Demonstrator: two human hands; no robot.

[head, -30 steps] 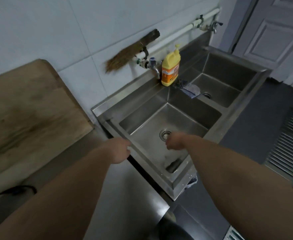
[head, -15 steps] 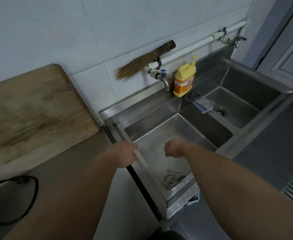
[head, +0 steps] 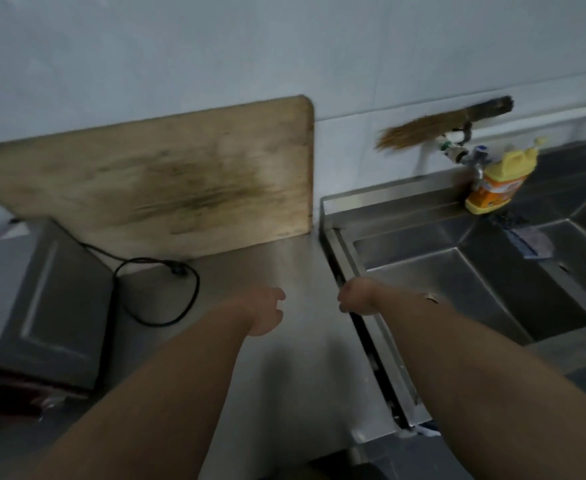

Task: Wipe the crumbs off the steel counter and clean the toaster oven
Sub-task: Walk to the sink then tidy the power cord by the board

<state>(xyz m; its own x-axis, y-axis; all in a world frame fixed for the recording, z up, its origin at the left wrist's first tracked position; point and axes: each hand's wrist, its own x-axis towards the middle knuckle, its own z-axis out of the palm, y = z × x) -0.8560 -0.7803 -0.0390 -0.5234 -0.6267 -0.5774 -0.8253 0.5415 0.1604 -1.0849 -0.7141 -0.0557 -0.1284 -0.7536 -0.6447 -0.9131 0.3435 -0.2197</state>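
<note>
The frame is blurred — both hands, left (head: 265,311) and right (head: 355,296), hover over the desk (head: 284,375), fingers loosely curled, holding nothing; oven (head: 54,306) far left, sink (head: 457,271) right.

Tabletop (head: 284,368): brushed steel, flat, abutting the sink's left edge. Toaster oven (head: 56,306): grey, boxy, at tabletop's left end, black cord looped beside it.

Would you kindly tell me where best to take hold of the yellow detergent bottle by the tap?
Probably by the moulded handle near the top of the detergent bottle, coming from the sink side in front. It stands upright against the back ledge, with the tap crowding its left.
</note>
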